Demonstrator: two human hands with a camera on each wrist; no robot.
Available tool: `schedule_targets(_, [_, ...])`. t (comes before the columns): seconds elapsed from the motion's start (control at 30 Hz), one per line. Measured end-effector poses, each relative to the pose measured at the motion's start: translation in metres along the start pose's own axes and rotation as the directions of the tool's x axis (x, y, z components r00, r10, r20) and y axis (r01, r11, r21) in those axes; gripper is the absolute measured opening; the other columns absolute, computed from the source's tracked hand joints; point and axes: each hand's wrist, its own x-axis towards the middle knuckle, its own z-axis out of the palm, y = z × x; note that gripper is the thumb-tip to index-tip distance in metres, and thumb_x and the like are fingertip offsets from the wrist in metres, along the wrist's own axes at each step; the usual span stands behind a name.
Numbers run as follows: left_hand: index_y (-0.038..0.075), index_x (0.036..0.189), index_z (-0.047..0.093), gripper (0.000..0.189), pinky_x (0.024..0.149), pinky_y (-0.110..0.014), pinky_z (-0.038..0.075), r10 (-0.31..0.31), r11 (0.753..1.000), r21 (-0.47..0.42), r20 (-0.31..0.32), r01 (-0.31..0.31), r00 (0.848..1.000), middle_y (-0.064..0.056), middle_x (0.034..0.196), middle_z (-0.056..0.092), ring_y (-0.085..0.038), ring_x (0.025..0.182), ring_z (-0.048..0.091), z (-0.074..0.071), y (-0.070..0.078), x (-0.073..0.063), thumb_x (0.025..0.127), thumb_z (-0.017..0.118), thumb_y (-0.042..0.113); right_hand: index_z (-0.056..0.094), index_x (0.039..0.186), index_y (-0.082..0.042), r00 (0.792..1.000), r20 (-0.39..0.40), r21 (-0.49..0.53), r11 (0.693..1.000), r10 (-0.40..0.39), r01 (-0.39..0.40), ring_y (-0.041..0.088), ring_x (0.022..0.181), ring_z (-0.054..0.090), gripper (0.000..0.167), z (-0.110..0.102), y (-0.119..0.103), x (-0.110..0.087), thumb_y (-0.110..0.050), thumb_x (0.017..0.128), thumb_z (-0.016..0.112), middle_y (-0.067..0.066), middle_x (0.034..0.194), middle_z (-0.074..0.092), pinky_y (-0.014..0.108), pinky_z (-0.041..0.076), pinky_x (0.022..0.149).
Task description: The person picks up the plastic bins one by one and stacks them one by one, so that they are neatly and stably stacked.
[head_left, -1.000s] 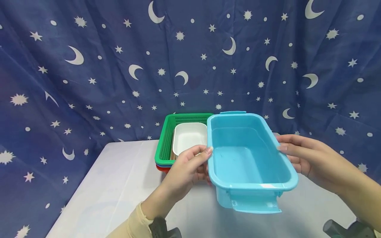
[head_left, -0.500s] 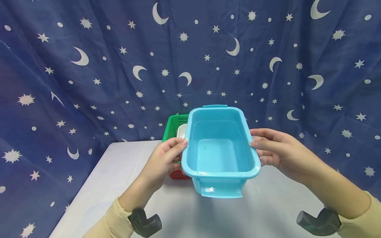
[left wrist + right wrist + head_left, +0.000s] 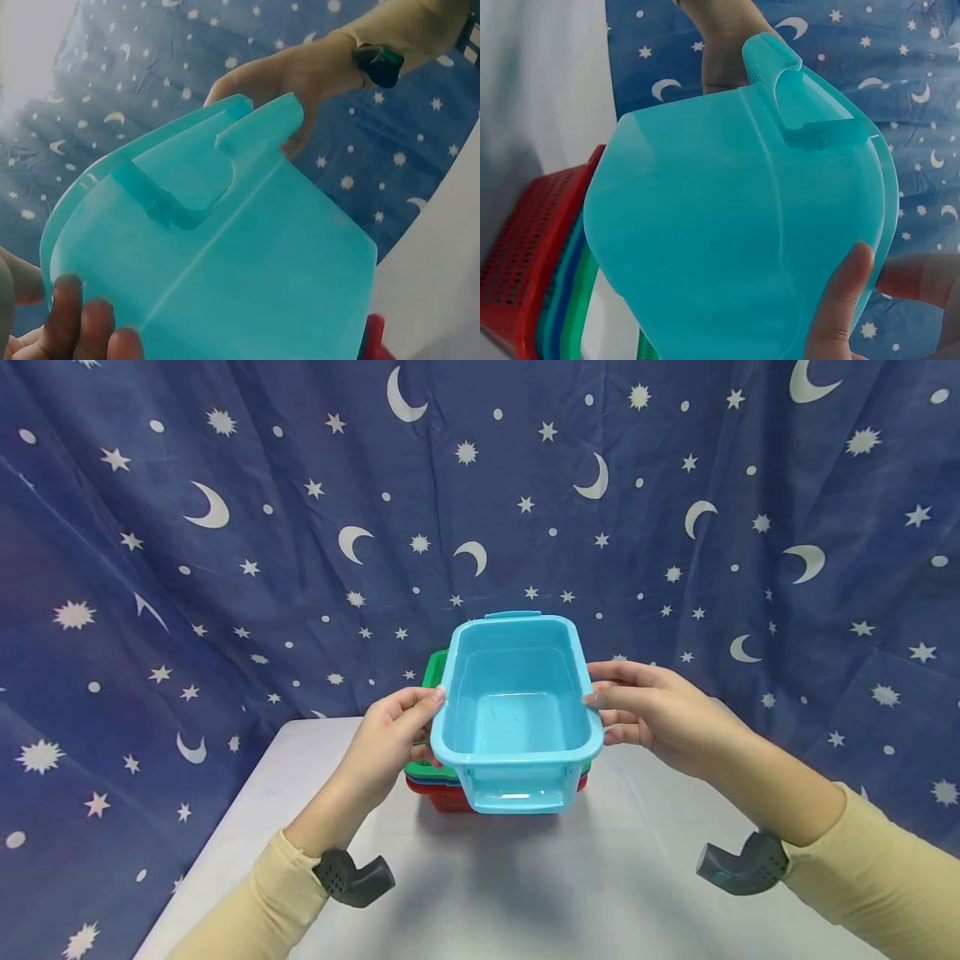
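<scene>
Both hands hold an empty light-blue plastic tub (image 3: 516,706) by its long sides, in the air and tilted with its opening toward me. My left hand (image 3: 420,718) grips the left rim, thumb on top and fingers (image 3: 90,330) under the wall. My right hand (image 3: 609,714) grips the right rim the same way, with fingertips (image 3: 847,300) on the underside. The tub (image 3: 247,262) hangs right over a stack of mesh baskets (image 3: 442,793), green on top, red at the bottom. From the right wrist, the tub's base (image 3: 720,225) covers most of that stack (image 3: 525,255).
The stack stands at the back middle of a white table (image 3: 525,893). A dark blue curtain with moons and stars (image 3: 225,568) hangs close behind the table. The tub hides whatever lies in the top basket.
Both hands carried the tub left and away from me, from the right of the stack to above it. The white tray in the green basket is now hidden.
</scene>
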Motion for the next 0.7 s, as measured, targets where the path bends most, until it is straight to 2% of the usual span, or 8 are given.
schedule_targets(0.27, [-0.004, 0.121, 0.064, 0.041, 0.064, -0.033, 0.058, -0.012, 0.999, 0.05, -0.065, 0.015, 0.998, -0.011, 0.088, 0.065, -0.018, 0.072, 0.063, -0.006, 0.001, 0.012, 0.104, 0.063, 0.033, 0.038, 0.151, 0.002, 0.999, -0.005, 0.017, 0.999, 0.04, -0.04, 0.029, 0.098, 0.068, 0.064, 0.001, 0.001, 0.017, -0.011, 0.095, 0.066, 0.023, 0.137, 0.05, 0.032, 0.06, 0.083])
schedule_targets(0.43, [-0.001, 0.122, 0.066, 0.04, 0.063, -0.03, 0.056, -0.025, 0.997, 0.075, -0.098, 0.033, 0.995, -0.009, 0.087, 0.064, -0.018, 0.074, 0.061, -0.007, 0.004, 0.021, 0.104, 0.063, 0.034, 0.038, 0.152, 0.003, 1.0, -0.021, -0.043, 0.999, 0.019, -0.02, 0.032, 0.105, 0.066, 0.064, 0.0, 0.002, 0.026, -0.015, 0.098, 0.067, 0.022, 0.138, 0.052, 0.031, 0.059, 0.085])
schedule_targets(0.57, [-0.001, 0.124, 0.066, 0.042, 0.063, -0.028, 0.056, -0.04, 0.997, 0.066, -0.089, 0.046, 0.995, -0.006, 0.082, 0.063, -0.017, 0.072, 0.06, -0.01, 0.002, 0.031, 0.103, 0.064, 0.035, 0.038, 0.154, 0.001, 0.999, -0.047, -0.097, 0.995, 0.013, -0.018, 0.03, 0.104, 0.066, 0.066, -0.002, 0.005, 0.035, -0.018, 0.099, 0.068, 0.024, 0.14, 0.051, 0.032, 0.058, 0.088])
schedule_targets(0.7, [-0.002, 0.128, 0.064, 0.042, 0.064, -0.027, 0.055, -0.055, 0.997, 0.05, -0.067, 0.059, 0.996, -0.002, 0.079, 0.063, -0.018, 0.073, 0.06, -0.014, -0.002, 0.039, 0.101, 0.065, 0.03, 0.039, 0.153, 0.0, 0.997, -0.066, -0.106, 0.994, 0.031, -0.038, 0.025, 0.099, 0.066, 0.064, -0.004, 0.006, 0.046, -0.018, 0.099, 0.068, 0.025, 0.138, 0.052, 0.032, 0.058, 0.089])
